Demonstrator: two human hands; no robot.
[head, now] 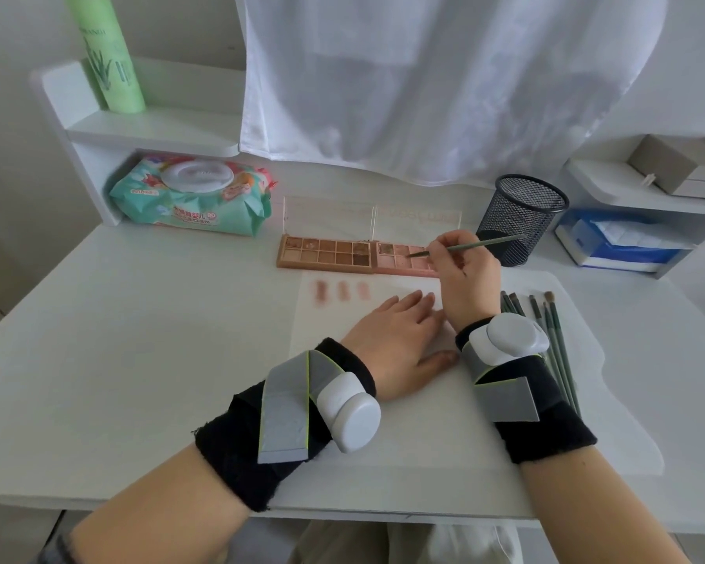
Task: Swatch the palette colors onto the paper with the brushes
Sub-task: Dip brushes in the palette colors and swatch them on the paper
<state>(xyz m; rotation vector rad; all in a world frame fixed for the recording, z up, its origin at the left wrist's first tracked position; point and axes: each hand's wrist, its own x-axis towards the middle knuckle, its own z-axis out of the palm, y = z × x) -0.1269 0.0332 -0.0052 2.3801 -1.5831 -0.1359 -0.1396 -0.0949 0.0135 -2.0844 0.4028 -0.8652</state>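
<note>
Two eyeshadow palettes lie open side by side at the back of the desk: a brown one and a pink one. My right hand pinches a thin green brush, its tip resting on a pan of the pink palette. In front of the palettes lies the white paper, bearing three pinkish swatches near its top left. My left hand lies flat on the paper with fingers straight. Several more green brushes lie to the right, partly hidden by my right wrist.
A black mesh pen cup stands right behind my right hand. A pack of wet wipes sits back left under a white shelf holding a green bottle. A blue-white box and a grey box occupy the right shelf.
</note>
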